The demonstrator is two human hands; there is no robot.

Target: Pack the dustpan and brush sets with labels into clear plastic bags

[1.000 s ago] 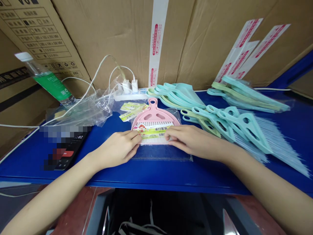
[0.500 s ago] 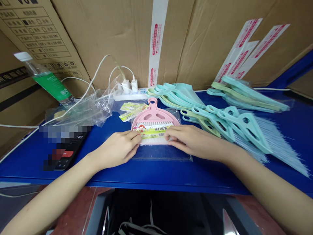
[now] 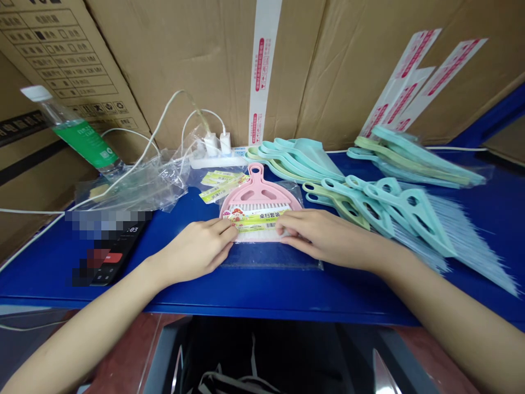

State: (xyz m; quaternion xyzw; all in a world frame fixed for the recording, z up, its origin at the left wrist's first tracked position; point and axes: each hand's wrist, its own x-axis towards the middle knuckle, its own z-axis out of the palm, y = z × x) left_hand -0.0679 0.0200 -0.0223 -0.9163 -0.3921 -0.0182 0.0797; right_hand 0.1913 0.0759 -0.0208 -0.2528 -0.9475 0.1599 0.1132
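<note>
Pink dustpan set (image 3: pixel 257 200) flat on blue tabletop (image 3: pixel 262 293), between my hands. Long axis runs away from me, looped handle pointing toward cardboard, wide edge nearest me. Pink pan, pale bristles, yellow-green label across, clear bag around. My left grip (image 3: pixel 229 231) and right grip (image 3: pixel 284 229) pinch its opposite sides, fingers curled.

table (image 3: pixel 188 295): smooth blue, softly glossy | pink dustpan (image 3: pixel 256 189): smooth plastic, satin sheen | clear bag (image 3: pixel 270 257): thin, glossy, creased plastic film | teal brushes (image 3: pixel 426 216): smooth plastic, bristles rough-edged | wall of boxes (image 3: pixel 184 49): matt brown cardboard | packing tape (image 3: pixel 264 60): smooth | bottle (image 3: pixel 86 139): clear, shiny plastic
</note>
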